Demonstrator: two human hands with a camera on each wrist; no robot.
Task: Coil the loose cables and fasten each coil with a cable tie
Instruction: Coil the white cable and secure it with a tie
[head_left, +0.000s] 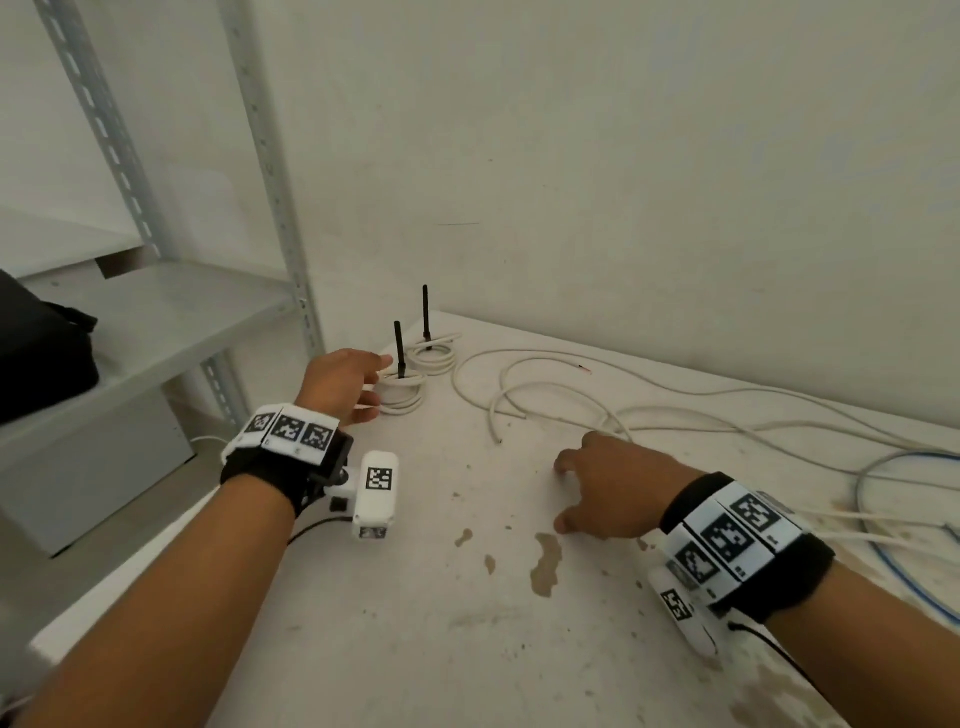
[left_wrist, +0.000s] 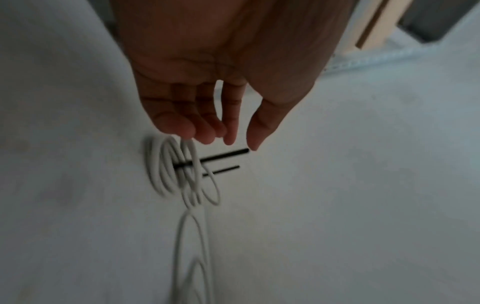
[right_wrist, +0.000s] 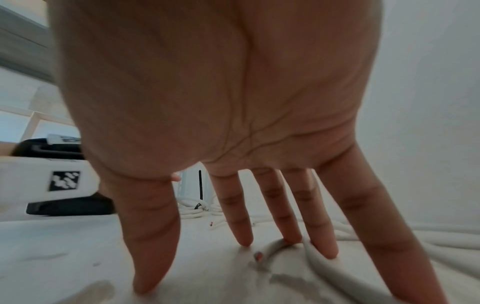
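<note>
white walls meet behind a stained, off-white tabletop (head_left: 467, 597), with a grey metal shelving unit (head_left: 156, 312) off beyond the left hand (head_left: 340, 382). that hand hangs with relaxed fingers held apart, gripping nothing, its fingertips just at the nearer coil of white round cable (head_left: 401, 397), which lies flat and carries a black plastic cable tie (head_left: 399, 349) standing upright. a second tied white coil (head_left: 432, 358) sits just past the first, farther from the hand, with its own black tie (head_left: 426, 317) upright.

the right hand (head_left: 613, 488) is spread open, fingers straight and splayed, tips pressing down on the tabletop. in the right wrist view two fingertips (right_wrist: 293, 236) touch the cut end of a loose white round cable (right_wrist: 278, 246); this loose white cable (head_left: 545, 395) runs in wide slack loops ahead of and to the outer side of that hand. a thin blue cable (head_left: 883, 561) curves beside the right wrist.

by the way it holds open arcs without collapsing, the loose cable looks light but springy and somewhat stiff, with a smooth jacket that may slip; it will likely want to unwind. taking the cut end between thumb and fingers seems best, then gathering loops into the palm and keeping them pinched on one side until a tie closes round them.
</note>
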